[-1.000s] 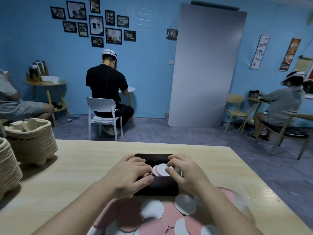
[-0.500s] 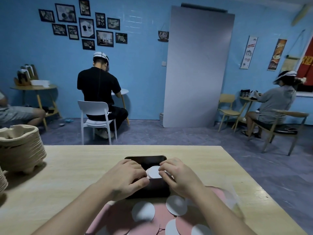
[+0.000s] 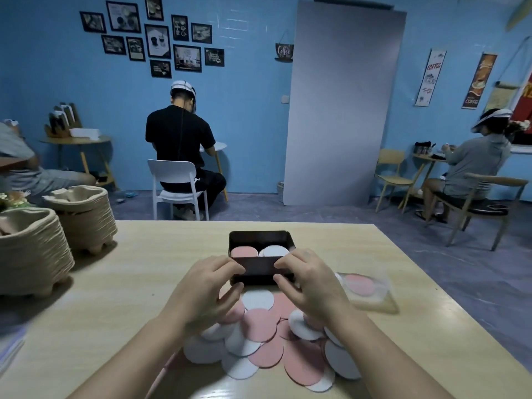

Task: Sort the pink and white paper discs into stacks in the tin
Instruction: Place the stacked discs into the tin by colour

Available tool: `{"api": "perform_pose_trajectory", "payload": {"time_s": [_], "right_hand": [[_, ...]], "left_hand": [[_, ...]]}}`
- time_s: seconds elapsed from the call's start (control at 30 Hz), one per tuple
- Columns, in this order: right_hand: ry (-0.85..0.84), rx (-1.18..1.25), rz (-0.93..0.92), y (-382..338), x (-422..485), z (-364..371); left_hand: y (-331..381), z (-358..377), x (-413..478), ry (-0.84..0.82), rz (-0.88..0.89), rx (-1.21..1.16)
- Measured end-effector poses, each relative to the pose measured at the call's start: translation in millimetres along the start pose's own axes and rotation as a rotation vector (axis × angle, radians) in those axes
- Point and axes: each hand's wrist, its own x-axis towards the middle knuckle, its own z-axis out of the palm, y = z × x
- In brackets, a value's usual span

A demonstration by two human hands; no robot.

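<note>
— Head view: where is the tin [image 3: 260,272] seen?
— Frame centre, with a pink stack [image 3: 243,251] and a white stack [image 3: 275,251] laid inside. Its near wall is touched by the curled left hand [image 3: 207,286] and right hand [image 3: 312,283]; whether it is gripped cannot be told.

A small dark cup-shaped hanging sign [image 3: 284,50] on the blue wall [image 3: 250,110] is showing the word "Coffee" in white handwritten letters. Further right, a long white paper banner [image 3: 431,77] is carrying the word "COFFEE" in red capitals in its upper part; the smaller lines under it are too blurred to read. Beside it, a long brown banner with a cup picture [image 3: 479,80] is showing "COFFEE" in pale letters near its lower edge. The black framed pictures [image 3: 157,41] at the left are bearing some words, but too small to read.
</note>
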Motion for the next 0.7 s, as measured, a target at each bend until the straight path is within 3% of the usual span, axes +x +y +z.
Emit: {"api": "perform_pose_trajectory", "payload": {"time_s": [0.33,0.5,0.63,0.7], "right_hand": [[-0.049,-0.063,0.111,-21.7,-97.6,1.3],[-0.149,-0.024,0.103,-25.1,-112.4,-15.9],[-0.314,-0.172,0.092,-24.4,-118.1,-26.6],[-0.319,-0.191,0.107,-22.8,-120.9,-29.2]], "left_hand": [[35.5,21.6,-75.9,-0.009,-0.105,-0.069],[65.6,30.2,-66.2,-0.029,-0.052,-0.093],[84.1,41.0,-57.4,-0.067,0.006,-0.122],[82.8,42.3,-58.3,-0.076,0.007,-0.130]]}}
